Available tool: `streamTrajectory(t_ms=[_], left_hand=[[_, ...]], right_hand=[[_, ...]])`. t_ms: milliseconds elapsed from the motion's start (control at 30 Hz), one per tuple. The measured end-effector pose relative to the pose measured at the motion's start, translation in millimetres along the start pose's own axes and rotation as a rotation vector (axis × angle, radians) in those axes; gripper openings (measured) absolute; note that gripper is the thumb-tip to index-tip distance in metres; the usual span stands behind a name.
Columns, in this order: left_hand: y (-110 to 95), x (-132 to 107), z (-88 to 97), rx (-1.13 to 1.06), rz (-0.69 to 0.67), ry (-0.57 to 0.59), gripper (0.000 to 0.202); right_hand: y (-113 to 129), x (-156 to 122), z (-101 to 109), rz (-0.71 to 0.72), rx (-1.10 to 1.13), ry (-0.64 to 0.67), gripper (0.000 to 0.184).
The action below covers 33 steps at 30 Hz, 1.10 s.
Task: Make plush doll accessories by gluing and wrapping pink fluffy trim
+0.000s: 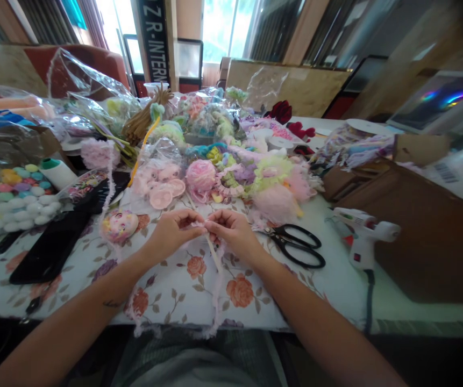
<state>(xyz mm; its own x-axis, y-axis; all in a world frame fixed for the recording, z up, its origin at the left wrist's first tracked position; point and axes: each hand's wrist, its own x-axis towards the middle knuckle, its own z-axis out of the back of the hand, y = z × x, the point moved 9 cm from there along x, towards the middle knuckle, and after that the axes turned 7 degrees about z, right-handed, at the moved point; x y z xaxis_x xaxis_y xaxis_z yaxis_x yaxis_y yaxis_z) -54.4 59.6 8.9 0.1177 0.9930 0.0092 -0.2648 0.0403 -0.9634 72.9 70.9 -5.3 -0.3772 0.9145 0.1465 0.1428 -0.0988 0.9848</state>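
My left hand and my right hand meet over the flowered tablecloth, both with fingertips pinched on fluffy pale pink yarn. The strand hangs from my fingers to the table's front edge, loops there and runs left toward a multicoloured ball. A thin pale stick passes between my hands, slanting toward me; its exact kind is unclear. What lies right at the fingertips is small and mostly covered by them. Black-handled scissors lie just right of my right hand.
A white glue gun stands at right beside a cardboard box. A black phone lies left, near bagged pompoms. Pink plush pieces, a pink yarn ball and other heaped fluffy yarn fill the space beyond my hands.
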Motion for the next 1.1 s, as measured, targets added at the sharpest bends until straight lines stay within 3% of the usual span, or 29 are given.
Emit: streamTrajectory(t_ms=[133, 400, 633, 833, 1100], left_hand=[[-6, -3, 0.9, 0.138, -0.058, -0.058, 0.020], [-5, -5, 2.3, 0.136, -0.043, -0.093, 0.015], [3, -4, -7.1, -0.181, 0.053, 0.067, 0.023], [-3, -2, -6.3, -0.379, 0.034, 0.089, 0.031], [-9, -5, -6.2, -0.099, -0.070, 0.066, 0.018]], right_hand=[[8, -2, 3, 0.071, -0.102, -0.071, 0.025], [17, -4, 2, 0.126, -0.144, -0.100, 0.027], [14, -2, 8, 0.096, -0.073, -0.133, 0.029], [-3, -1, -2, -0.059, 0.101, 0.018, 0.030], [-12, -5, -6, -0.157, 0.149, 0.024, 0.036]])
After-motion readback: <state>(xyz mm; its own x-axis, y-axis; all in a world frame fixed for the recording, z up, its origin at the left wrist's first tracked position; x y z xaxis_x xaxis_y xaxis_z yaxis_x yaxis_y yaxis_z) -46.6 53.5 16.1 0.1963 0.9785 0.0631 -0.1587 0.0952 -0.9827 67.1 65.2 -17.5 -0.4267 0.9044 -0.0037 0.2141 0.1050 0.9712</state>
